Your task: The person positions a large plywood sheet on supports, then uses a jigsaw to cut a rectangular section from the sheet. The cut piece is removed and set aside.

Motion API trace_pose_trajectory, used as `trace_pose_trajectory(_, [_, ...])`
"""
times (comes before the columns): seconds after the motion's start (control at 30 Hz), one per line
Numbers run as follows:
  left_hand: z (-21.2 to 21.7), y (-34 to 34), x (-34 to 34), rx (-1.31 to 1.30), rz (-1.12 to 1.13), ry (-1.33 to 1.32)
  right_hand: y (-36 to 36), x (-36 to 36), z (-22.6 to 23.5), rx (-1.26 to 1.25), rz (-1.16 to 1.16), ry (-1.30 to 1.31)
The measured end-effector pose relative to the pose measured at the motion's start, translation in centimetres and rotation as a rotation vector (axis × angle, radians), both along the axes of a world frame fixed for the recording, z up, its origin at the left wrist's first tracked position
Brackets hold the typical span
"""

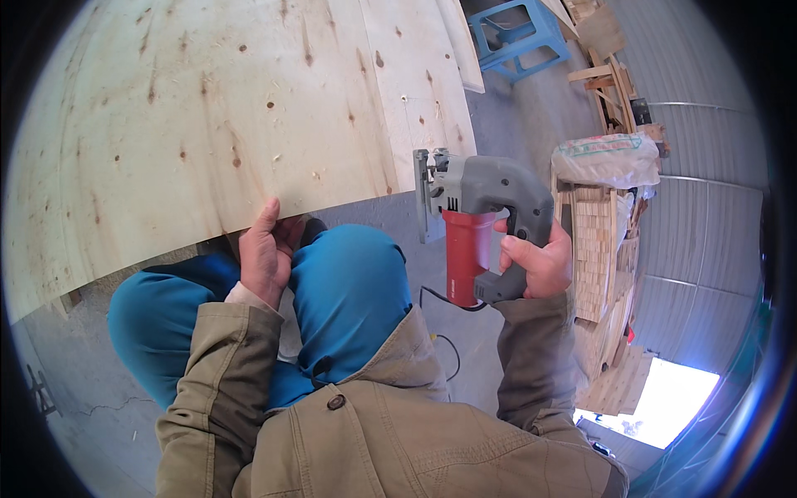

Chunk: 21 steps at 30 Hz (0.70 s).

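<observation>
A large pale plywood sheet (274, 108) with dark knots fills the upper left of the head view. At its near edge, my left hand (266, 253) grips the sheet, thumb at the top face and fingers partly hidden below. My right hand (541, 259) is wrapped round the handle of a grey and red jigsaw (470, 241). The jigsaw is tilted on its side, its metal base plate (422, 196) upright against or very near the sheet's right corner. Whether the blade touches the wood, I cannot tell. A black cord (452, 353) hangs from the tool.
A blue plastic stool (531, 40) stands beyond the sheet's far right. Along the right are stacked wood strips (596, 249), a white plastic sack (606, 159) and a corrugated wall (706, 224). My bent knees in blue trousers (353, 282) lie close below the sheet, above a concrete floor (100, 415).
</observation>
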<state>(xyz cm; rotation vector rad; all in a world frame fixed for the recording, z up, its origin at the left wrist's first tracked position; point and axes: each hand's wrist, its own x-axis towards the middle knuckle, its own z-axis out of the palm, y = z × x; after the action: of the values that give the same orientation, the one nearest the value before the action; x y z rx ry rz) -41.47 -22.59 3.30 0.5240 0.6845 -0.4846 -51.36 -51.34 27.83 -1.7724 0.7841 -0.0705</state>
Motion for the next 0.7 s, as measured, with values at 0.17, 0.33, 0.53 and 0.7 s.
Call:
trace_pose_trajectory(0.17, [0.0,-0.2,0.1,0.030,-0.018,0.000,0.0,-0.6,-0.5,0.006,0.013,-0.049])
trace_pose_trajectory(0.33, [0.0,-0.2,0.0,0.016,-0.012,0.000,-0.1,-0.8,-0.9,0.010,0.019,-0.061])
trace_pose_trajectory(0.53, [0.1,-0.4,0.0,0.038,-0.020,-0.010,-0.3,-0.4,-1.5,-0.005,0.034,-0.033])
trace_pose_trajectory(0.7, [0.1,-0.7,0.1,0.063,-0.036,0.008,0.0,1.1,-2.7,-0.043,0.066,0.035])
